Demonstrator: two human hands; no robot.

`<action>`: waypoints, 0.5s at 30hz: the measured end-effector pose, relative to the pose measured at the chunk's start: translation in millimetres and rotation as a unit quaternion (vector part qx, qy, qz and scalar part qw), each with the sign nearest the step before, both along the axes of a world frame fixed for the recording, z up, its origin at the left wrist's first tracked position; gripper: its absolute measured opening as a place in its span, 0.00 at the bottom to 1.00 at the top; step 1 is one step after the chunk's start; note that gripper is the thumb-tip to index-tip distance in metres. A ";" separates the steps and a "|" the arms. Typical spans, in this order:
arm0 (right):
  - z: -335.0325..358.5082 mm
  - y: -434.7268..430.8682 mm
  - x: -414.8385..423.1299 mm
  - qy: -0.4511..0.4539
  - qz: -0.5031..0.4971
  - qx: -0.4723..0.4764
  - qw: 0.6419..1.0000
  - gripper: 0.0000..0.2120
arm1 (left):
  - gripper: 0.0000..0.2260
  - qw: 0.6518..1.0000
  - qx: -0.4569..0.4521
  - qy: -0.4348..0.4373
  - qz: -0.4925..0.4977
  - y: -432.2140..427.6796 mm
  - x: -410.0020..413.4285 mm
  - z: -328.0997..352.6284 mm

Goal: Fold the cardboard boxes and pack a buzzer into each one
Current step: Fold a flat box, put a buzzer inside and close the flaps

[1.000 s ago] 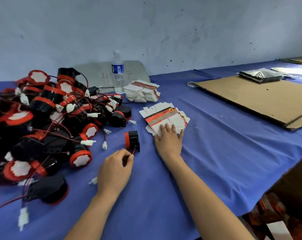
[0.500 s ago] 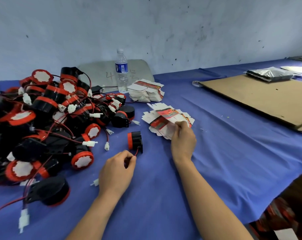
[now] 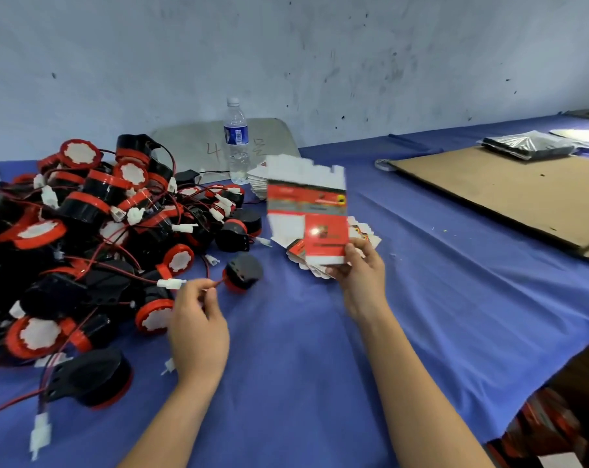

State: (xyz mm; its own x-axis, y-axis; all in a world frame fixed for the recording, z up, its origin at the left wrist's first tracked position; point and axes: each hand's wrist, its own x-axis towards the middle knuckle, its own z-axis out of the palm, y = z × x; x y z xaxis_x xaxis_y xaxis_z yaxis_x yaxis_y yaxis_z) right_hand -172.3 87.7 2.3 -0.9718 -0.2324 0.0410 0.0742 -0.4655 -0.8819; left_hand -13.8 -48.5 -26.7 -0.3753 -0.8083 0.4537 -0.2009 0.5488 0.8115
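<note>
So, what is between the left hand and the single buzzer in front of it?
In the head view, a short red wire, pinched by the left hand, runs to the buzzer; below it only blue cloth.

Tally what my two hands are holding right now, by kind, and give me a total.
flat red-and-white cardboard box blank, in right hand: 1
black-and-red round plastic buzzer, held by its wire in left hand: 1
Total: 2
</note>
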 end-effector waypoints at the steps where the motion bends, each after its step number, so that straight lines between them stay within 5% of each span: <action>1: -1.5 -2.0 3.3 0.019 0.032 0.030 0.999 0.09 | 0.09 0.999 0.008 0.036 0.002 -1.4 0.5 3.2; 4: -4.8 -9.4 15.6 0.061 0.093 0.084 0.990 0.10 | 0.21 0.986 -0.044 0.138 -0.081 6.8 4.6 11.6; 7: -4.8 -12.3 24.3 0.083 0.152 0.125 0.977 0.12 | 0.26 0.954 0.038 0.182 -0.235 26.6 5.9 18.5; 15: -8.2 -17.0 39.0 0.242 0.092 0.257 0.931 0.21 | 0.34 0.972 0.005 0.126 -0.197 38.8 1.8 13.9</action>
State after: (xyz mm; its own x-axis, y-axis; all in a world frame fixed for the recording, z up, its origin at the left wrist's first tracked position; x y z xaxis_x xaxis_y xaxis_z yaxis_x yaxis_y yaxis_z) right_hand -133.3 70.7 -5.8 -0.8103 -0.5023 0.3017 -0.3535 0.0085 -0.9354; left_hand -12.0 -9.8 -12.8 -0.5340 -0.6298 0.5641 0.2290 0.5345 0.8136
